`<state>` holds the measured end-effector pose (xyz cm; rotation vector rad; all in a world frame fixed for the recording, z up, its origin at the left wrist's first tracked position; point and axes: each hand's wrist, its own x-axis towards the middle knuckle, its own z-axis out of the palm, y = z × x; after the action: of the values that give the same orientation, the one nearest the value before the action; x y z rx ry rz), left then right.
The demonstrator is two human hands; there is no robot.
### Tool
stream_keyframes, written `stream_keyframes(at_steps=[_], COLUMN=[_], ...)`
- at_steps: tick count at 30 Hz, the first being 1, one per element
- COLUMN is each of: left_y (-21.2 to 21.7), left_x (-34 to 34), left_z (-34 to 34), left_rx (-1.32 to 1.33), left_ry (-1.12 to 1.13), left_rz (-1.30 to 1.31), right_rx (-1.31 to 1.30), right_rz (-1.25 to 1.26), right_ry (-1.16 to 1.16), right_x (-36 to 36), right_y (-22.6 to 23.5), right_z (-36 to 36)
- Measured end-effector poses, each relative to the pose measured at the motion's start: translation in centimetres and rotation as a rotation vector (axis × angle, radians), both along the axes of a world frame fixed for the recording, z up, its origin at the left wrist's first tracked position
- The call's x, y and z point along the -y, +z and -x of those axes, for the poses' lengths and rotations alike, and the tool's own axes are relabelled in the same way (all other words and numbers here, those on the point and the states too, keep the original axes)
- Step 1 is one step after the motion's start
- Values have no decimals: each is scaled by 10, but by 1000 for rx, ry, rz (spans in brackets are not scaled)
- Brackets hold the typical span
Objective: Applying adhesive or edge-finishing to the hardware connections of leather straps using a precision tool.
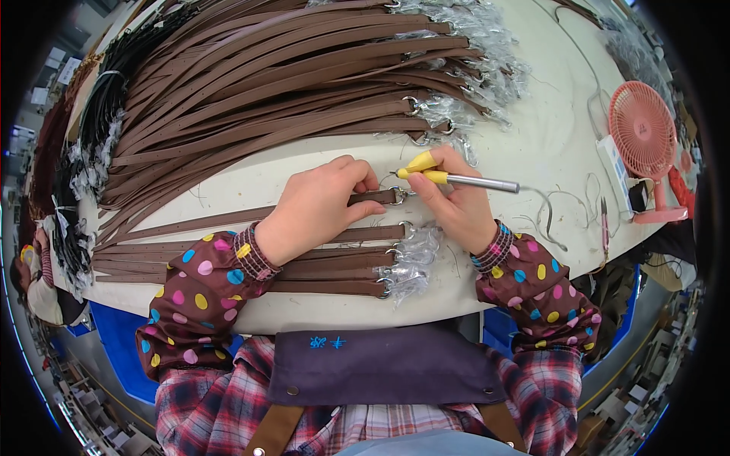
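Brown strap point(384, 197), in work, lies under left hand point(313, 199), thumb and fingers parted, right hand point(461, 209) gripping yellow-handled tool point(435, 176) near strap's metal ring point(400, 194); other straps point(304, 81), done or waiting, unclear.

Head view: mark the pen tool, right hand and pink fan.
Pen tool point(473, 182), head view: on its silver barrel.
Right hand point(461, 213), head view: on its back.
Pink fan point(643, 133), head view: on its round grille.

Maroon polka-dot sleeves point(205, 285); red-navy plaid shirt point(194, 403); dark purple apron point(380, 372), brown straps point(278, 428).
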<state>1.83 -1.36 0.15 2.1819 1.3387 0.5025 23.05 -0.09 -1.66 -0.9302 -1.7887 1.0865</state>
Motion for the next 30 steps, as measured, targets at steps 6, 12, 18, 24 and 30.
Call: stream_keyframes(at_steps=[6,12,18,24,30], left_y=[1,-5,3,6,6], left_x=[3,8,-7,-19,-13], left_z=[-6,-3,-5,-8,-5], left_rx=[-37,-44,52,47,91], left_ry=[2,-51,-53,-110,-120], left_rz=[-9,-182,110,204,211], right_rx=[157,209,293,32,-207], right_rz=[-214,-324,-341,-82,76], right_ry=[-17,5,-36,-63,33], right_x=[-2,-1,-1,-1,2], right_y=[-7,-7,-9,-7,-2], right_z=[-6,-8,-8,-8,-8])
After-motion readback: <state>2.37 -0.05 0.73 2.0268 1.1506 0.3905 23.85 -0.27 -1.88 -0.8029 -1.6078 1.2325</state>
